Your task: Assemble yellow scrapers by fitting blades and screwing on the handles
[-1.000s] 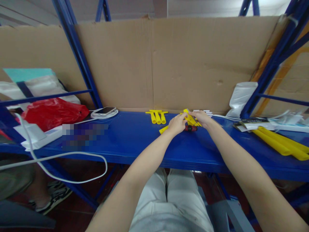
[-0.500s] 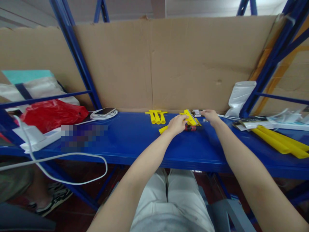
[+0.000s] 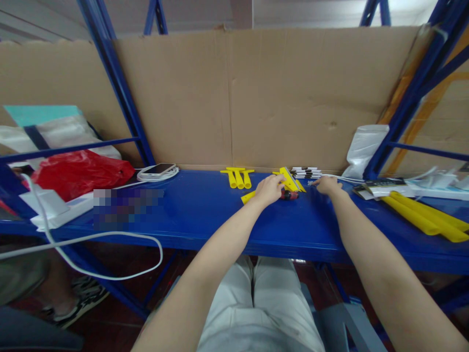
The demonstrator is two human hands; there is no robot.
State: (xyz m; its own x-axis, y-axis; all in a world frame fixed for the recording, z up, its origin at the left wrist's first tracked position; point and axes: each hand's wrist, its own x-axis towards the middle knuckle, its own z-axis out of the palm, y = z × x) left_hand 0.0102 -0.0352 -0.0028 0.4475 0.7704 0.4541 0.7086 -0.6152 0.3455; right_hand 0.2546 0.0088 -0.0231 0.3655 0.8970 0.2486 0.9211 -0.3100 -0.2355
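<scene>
My left hand is closed around a yellow scraper with a straight metal edge. Its yellow handle end shows on the near side of that hand. A red-and-black handle of some tool lies just below the scraper head; the rest of it is hidden. My right hand rests low over the tabletop, fingers stretched toward a small cluster of silvery pieces, perhaps screws, too small to name surely. Behind them lies a stack of black-and-white packets. Three yellow T-shaped parts stand in a row leftward.
Long yellow pieces lie at the right beside flat packaging. A white pouch leans against the blue post. On the left are a phone on a coiled cable, a red bag and a power strip. Cardboard backs the table.
My right hand has come down and slightly right, from above the packets to the small silvery pieces, uncovering more of the packet stack. My left hand and the scraper have hardly moved.
</scene>
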